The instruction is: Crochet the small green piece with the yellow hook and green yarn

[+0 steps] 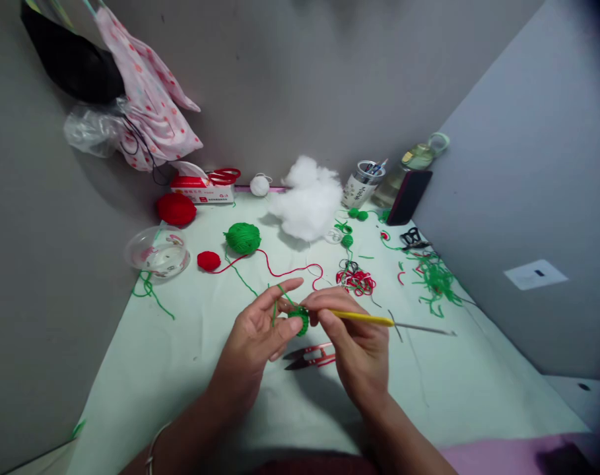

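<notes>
My left hand (257, 333) pinches a small green crocheted piece (300, 321) between thumb and fingers, with green yarn looped over its raised index finger. My right hand (355, 343) grips the yellow handle of a crochet hook (364, 318); one end meets the green piece, its tip hidden by fingers and stitches, and a bare metal end points right. Under the hands lie red-handled thread snips (312, 356). A green yarn ball (243, 238) sits beyond my left hand, its strand running toward that hand. Beside it is a small red ball (209, 261) with a trailing strand.
White stuffing (307, 199) is at the back centre, beside a pen cup (362, 185), a bottle (403, 173) and a phone (409, 198). A plastic bowl (158, 254) and larger red ball (176, 210) are left. Green scraps (437, 280) and tangled red yarn (358, 281) lie right.
</notes>
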The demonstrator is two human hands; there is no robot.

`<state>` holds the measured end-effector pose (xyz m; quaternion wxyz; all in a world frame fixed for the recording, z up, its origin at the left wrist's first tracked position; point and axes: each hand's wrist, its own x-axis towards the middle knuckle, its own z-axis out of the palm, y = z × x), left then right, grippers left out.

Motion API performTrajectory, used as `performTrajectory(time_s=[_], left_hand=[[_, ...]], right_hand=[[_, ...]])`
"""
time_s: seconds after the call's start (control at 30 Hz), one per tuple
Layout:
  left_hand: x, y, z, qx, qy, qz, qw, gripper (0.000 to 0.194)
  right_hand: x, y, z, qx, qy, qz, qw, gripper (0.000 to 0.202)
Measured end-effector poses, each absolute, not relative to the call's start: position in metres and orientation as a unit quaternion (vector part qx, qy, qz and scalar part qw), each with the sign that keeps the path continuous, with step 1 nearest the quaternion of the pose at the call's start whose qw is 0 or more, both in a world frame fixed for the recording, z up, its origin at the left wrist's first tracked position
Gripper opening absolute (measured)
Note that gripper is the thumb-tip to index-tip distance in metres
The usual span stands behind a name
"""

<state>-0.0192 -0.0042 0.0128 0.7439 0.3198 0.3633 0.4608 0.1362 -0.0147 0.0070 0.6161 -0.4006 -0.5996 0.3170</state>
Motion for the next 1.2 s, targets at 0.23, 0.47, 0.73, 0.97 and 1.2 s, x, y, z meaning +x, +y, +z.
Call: performTrajectory(time_s=[0.23,0.47,0.73,0.97,1.2], left_hand=[[-0.014,-0.001,0.006,0.23,0.324,0.451,0.8,0.042],[-0.018,0.004,0.006,0.239,0.324,0.467,0.787,0.034],[-0.02,-0.003,-0.001,0.342,0.328,0.457,0.753,0.043],[-0.024,0.0,0.001,0.352,0.358,0.476,0.722,0.041],[-0.023,-0.003,-0.001,0.367,0.349,0.461,0.729,0.047]], right_hand=[[0.136,-0.023,-0.001,-0.436,-0.711,0.09,0.545,0.036],[0.139,-0.014,0.005,-0.405,-0.558,0.358,0.63,0.02],[0.141,-0.009,-0.005,-0.407,-0.465,0.481,0.621,0.013],[0.139,-0.006,0.0,-0.398,-0.407,0.534,0.625,0.017],[0.137,-0.009,-0.003,-0.393,-0.405,0.546,0.62,0.017]])
